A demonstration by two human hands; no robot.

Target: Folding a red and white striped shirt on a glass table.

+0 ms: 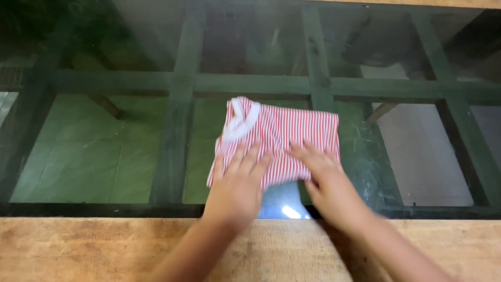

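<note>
A folded red-and-white striped garment [284, 128] with a white collar at its far left corner lies on a dark glass tabletop [104, 151]. My left hand [237, 183] rests flat on the garment's near left part, fingers spread. My right hand [321, 169] presses flat on the near right part, fingers pointing left toward the middle. Both palms lie on top of the cloth; neither hand grips it.
The glass top sits in a wooden frame [78, 248] whose near edge runs across the bottom. Green-tinted crossbars [180, 83] and floor tiles show through the glass. A bright light reflection [289, 211] glints near my wrists.
</note>
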